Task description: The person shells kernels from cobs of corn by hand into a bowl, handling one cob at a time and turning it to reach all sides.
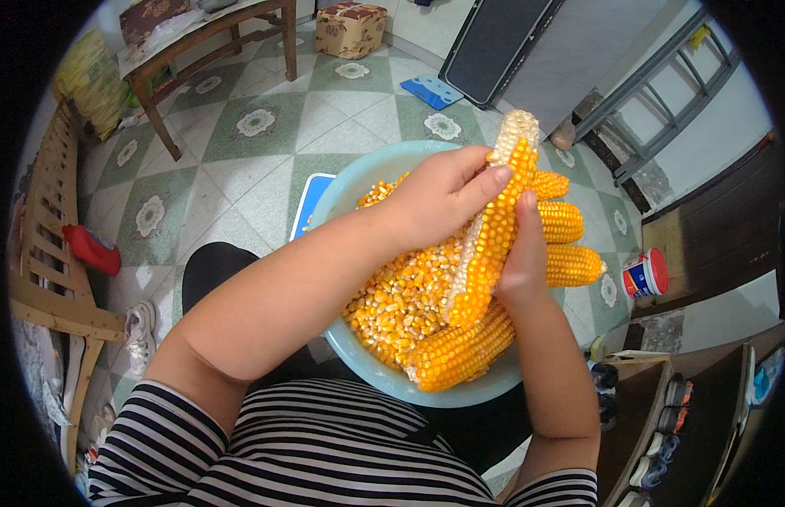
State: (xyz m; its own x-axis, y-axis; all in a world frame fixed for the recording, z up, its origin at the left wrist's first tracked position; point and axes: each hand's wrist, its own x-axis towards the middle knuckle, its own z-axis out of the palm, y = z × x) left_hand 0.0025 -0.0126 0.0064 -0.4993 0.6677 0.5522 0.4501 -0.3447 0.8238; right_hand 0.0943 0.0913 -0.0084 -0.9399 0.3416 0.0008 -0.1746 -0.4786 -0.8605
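A partly shelled corn cob (487, 253) slants across the view, its bare whitish core showing at the top and along its left side. My left hand (446, 193) grips its upper part, thumb pressed against the yellow kernels. From the right, my right hand (524, 260) holds the lower half, thumb pointing up. Below the cob, a pale blue plastic basin (443, 398) contains many loose corn kernels (399, 310). Full corn cobs (462, 355) lie at its near side. Three more cobs (560, 222) stick out past its right rim, partly hidden by my right hand.
A blue board (311, 199) shows left of the basin on the tiled floor. Ahead stand a wooden table (155, 76), a patterned box stool (351, 30) and a blue scale-like panel (432, 90). A red-lidded bucket (645, 274) and a shoe rack (633, 405) are at right.
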